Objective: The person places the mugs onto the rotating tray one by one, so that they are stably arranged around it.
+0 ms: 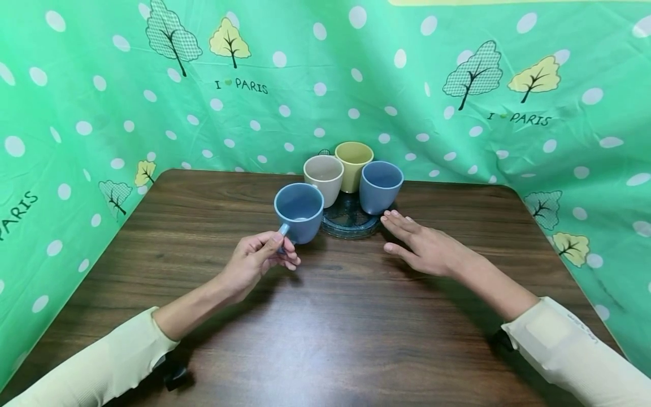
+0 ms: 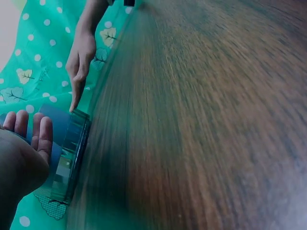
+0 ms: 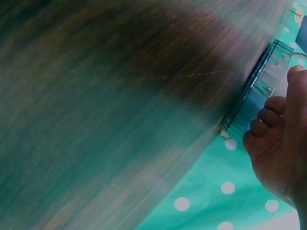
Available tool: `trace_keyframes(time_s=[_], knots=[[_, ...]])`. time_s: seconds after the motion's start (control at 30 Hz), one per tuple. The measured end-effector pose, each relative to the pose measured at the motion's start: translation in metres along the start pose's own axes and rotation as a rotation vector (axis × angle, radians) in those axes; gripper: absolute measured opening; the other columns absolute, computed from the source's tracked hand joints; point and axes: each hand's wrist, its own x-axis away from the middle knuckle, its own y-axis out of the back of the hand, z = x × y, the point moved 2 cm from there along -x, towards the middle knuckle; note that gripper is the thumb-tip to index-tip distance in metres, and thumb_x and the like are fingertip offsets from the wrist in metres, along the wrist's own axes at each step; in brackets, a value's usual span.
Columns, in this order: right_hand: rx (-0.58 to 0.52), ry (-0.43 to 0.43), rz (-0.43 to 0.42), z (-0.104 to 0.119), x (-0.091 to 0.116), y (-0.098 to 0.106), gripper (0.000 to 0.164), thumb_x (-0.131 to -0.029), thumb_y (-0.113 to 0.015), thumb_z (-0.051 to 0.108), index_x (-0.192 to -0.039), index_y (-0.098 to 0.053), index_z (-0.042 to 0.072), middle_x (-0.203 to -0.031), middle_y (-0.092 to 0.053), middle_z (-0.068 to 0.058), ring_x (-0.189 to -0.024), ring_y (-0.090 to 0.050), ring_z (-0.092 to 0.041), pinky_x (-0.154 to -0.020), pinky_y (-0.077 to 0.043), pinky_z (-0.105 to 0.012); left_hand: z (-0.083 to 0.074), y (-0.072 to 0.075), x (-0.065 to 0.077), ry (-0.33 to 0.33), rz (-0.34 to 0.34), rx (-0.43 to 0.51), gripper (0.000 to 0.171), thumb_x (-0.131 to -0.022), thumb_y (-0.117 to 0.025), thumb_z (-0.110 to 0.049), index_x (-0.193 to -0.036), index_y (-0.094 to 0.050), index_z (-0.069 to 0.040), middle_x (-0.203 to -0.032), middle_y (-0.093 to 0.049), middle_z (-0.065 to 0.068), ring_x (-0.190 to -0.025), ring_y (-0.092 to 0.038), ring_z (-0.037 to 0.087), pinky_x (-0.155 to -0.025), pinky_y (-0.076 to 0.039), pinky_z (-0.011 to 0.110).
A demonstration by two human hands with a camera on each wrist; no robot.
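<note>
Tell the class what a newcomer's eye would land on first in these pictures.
Four mugs cluster at the table's far middle: cream, yellow and blue ones on a glass plate. The left hand grips another blue mug's handle just left of the plate; the right hand lies flat beside it.

Counter (image 1: 325, 316): dark wood grain, smooth, slight sheen. Mugs (image 1: 299, 212): matt glazed ceramic. Tray (image 1: 351, 223): clear glossy glass or plastic; backdrop (image 1: 102, 102): printed cloth.
</note>
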Motion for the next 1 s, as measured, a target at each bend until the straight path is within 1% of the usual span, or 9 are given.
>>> trace_keyframes(time_s=[0.1, 0.23, 0.47, 0.7, 1.0], knots=[[0.006, -0.001, 0.0, 0.0, 0.0, 0.0, 0.071, -0.121, -0.052, 0.047, -0.178, -0.033, 0.01, -0.187, -0.026, -0.019, -0.174, -0.028, -0.042, -0.139, -0.032, -0.064, -0.002, -0.002, -0.001, -0.003, 0.012, 0.001, 0.033, -0.123, -0.047, -0.018, -0.108, -0.074, -0.009, -0.101, -0.083, 0.003, -0.097, -0.082, 0.014, -0.092, -0.071, 0.033], [0.011, -0.001, 0.003, 0.0, 0.0, 0.001, 0.071, -0.121, -0.052, 0.047, -0.178, -0.033, 0.01, -0.187, -0.027, -0.019, -0.173, -0.029, -0.043, -0.139, -0.032, -0.064, -0.004, -0.005, -0.003, 0.011, 0.012, -0.007, 0.032, -0.123, -0.048, -0.019, -0.107, -0.074, -0.008, -0.101, -0.083, 0.002, -0.097, -0.082, 0.014, -0.093, -0.071, 0.033], [0.008, 0.0, 0.007, 0.001, 0.0, 0.002, 0.071, -0.121, -0.052, 0.047, -0.178, -0.034, 0.009, -0.187, -0.027, -0.018, -0.174, -0.028, -0.041, -0.14, -0.031, -0.064, -0.008, -0.009, -0.008, 0.021, 0.012, 0.005, 0.031, -0.122, -0.049, -0.017, -0.108, -0.074, -0.007, -0.1, -0.083, 0.003, -0.096, -0.083, 0.017, -0.092, -0.071, 0.034], [0.003, 0.011, -0.002, 0.001, 0.0, 0.003, 0.07, -0.121, -0.053, 0.044, -0.177, -0.035, 0.007, -0.186, -0.029, -0.019, -0.174, -0.028, -0.041, -0.14, -0.031, -0.064, -0.007, -0.015, -0.013, 0.004, 0.026, 0.026, 0.031, -0.122, -0.048, -0.015, -0.107, -0.073, -0.007, -0.099, -0.083, 0.003, -0.095, -0.083, 0.018, -0.091, -0.071, 0.034], [0.007, 0.01, -0.001, 0.001, 0.0, 0.002, 0.07, -0.121, -0.052, 0.045, -0.177, -0.034, 0.008, -0.186, -0.028, -0.019, -0.174, -0.028, -0.043, -0.139, -0.032, -0.065, -0.006, -0.021, -0.02, 0.005, 0.026, 0.032, 0.031, -0.122, -0.048, -0.015, -0.106, -0.073, -0.007, -0.098, -0.083, 0.002, -0.094, -0.082, 0.016, -0.091, -0.071, 0.034]])
